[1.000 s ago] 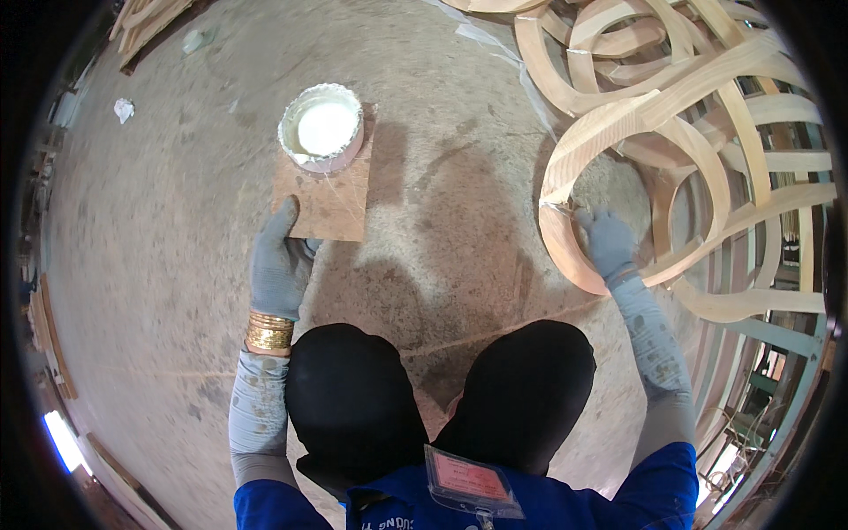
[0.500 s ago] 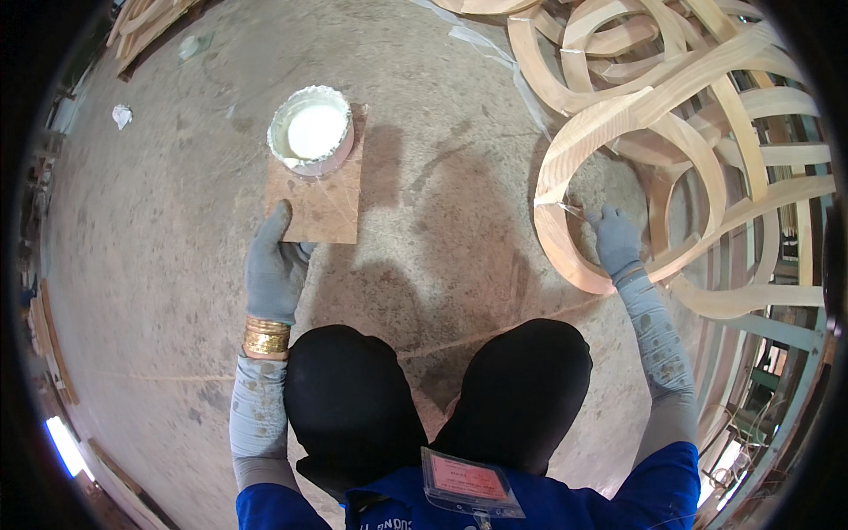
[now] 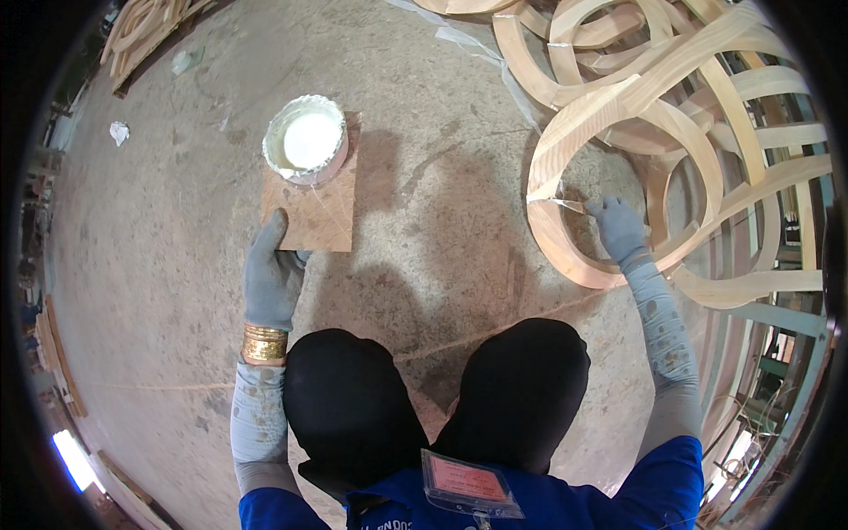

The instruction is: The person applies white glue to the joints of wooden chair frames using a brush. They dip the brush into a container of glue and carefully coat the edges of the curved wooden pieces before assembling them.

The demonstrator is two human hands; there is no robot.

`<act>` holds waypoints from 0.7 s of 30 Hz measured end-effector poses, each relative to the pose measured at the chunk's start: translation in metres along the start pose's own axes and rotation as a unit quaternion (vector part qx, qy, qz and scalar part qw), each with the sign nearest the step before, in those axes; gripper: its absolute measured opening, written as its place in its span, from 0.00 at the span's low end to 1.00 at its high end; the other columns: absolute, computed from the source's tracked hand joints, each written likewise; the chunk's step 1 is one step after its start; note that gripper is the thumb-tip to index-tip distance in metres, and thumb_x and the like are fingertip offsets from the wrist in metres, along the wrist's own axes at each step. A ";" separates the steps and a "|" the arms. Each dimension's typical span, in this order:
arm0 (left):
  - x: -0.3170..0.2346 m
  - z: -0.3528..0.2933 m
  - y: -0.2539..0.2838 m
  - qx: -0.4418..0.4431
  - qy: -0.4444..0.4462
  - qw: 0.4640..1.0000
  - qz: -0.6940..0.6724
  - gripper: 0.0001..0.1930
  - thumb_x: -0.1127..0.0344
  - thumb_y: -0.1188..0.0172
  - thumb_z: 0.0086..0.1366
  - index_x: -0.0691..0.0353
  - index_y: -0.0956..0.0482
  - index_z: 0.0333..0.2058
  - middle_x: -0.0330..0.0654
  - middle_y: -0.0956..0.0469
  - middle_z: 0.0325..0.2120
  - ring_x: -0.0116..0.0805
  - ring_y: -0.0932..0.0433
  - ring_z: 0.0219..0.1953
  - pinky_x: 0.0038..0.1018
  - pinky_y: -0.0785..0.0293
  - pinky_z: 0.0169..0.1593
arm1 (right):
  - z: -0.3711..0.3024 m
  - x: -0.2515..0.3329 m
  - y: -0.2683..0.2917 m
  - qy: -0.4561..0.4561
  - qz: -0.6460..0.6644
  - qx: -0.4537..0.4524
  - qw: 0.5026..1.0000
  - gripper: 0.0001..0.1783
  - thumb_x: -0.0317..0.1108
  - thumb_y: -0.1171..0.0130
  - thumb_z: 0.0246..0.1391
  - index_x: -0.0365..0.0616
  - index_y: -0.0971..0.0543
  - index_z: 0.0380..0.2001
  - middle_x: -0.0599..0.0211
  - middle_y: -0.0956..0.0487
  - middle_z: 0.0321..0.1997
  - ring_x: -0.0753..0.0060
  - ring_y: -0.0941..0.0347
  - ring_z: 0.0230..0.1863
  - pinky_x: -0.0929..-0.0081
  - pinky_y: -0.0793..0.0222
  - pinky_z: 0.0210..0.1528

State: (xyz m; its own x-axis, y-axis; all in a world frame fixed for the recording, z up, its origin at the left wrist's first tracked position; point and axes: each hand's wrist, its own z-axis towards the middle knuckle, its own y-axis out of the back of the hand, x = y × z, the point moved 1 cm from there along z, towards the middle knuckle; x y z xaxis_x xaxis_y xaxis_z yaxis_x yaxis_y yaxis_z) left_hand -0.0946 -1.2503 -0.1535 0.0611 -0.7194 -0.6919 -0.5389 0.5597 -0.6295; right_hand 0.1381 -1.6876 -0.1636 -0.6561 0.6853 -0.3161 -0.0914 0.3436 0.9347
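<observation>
My left hand [image 3: 272, 274], in a grey glove, grips the near edge of a flat brown board [image 3: 318, 212], thumb on top. A round tub [image 3: 306, 140] of thick white liquid stands on the board's far half, its rim crusted white. My right hand [image 3: 618, 228], also gloved, is closed around a thin, narrow applicator [image 3: 572, 206] smeared with white. The applicator's tip reaches a joint on the left side of a curved wooden frame [image 3: 565, 243], where white stuff shows. Its exact kind is too small to make out.
More curved wooden frames [image 3: 609, 53] lie piled and overlapping at the far right, against a metal rack [image 3: 777, 318]. Other wooden pieces [image 3: 146, 35] are stacked at the far left. A crumpled white scrap [image 3: 119, 133] and a plastic strip [image 3: 473, 42] lie on the concrete floor [image 3: 415, 159].
My right hand has shifted slightly, and more of the white-smeared applicator shows at the joint. The board and tub sit slightly lower in the picture; my left hand keeps its grip.
</observation>
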 end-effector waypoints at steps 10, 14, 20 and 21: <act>0.002 -0.001 -0.012 -0.025 0.003 1.000 0.000 0.18 0.65 0.49 0.66 0.63 0.34 0.52 0.44 0.27 0.48 0.34 0.25 0.47 0.29 0.24 0.45 | 0.010 -0.022 -0.017 -0.004 0.215 0.038 0.976 0.12 0.37 0.49 0.51 0.56 0.20 0.38 0.57 0.22 0.31 0.51 0.26 0.33 0.58 0.31 0.35; 0.000 -0.001 -0.012 -0.008 0.009 1.000 0.013 0.18 0.65 0.49 0.66 0.63 0.35 0.53 0.44 0.28 0.49 0.35 0.25 0.48 0.30 0.24 0.46 | 0.029 -0.022 -0.021 -0.037 0.185 0.081 0.979 0.11 0.37 0.48 0.49 0.55 0.19 0.35 0.58 0.21 0.31 0.51 0.26 0.33 0.59 0.31 0.36; 0.003 0.000 -0.016 -0.044 -0.003 0.999 0.027 0.18 0.65 0.50 0.66 0.64 0.35 0.53 0.45 0.28 0.48 0.36 0.26 0.48 0.32 0.25 0.47 | 0.037 -0.039 -0.016 -0.020 0.185 0.082 0.979 0.10 0.37 0.46 0.47 0.53 0.18 0.31 0.60 0.21 0.32 0.52 0.26 0.34 0.61 0.30 0.37; 0.002 0.000 -0.016 -0.043 -0.001 0.999 0.031 0.18 0.65 0.49 0.66 0.64 0.35 0.53 0.45 0.28 0.48 0.36 0.26 0.48 0.32 0.25 0.47 | 0.038 -0.041 -0.012 -0.018 0.204 0.087 0.975 0.10 0.37 0.46 0.46 0.52 0.18 0.31 0.60 0.21 0.32 0.52 0.26 0.34 0.61 0.30 0.37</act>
State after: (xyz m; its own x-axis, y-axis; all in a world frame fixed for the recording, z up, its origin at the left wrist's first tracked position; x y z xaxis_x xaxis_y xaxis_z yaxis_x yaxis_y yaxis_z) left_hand -0.0861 -1.2612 -0.1448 0.0275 -0.6832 -0.7297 -0.6120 0.5657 -0.5527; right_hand 0.1945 -1.6959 -0.1679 -0.5839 0.8090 0.0674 0.3018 0.1392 0.9431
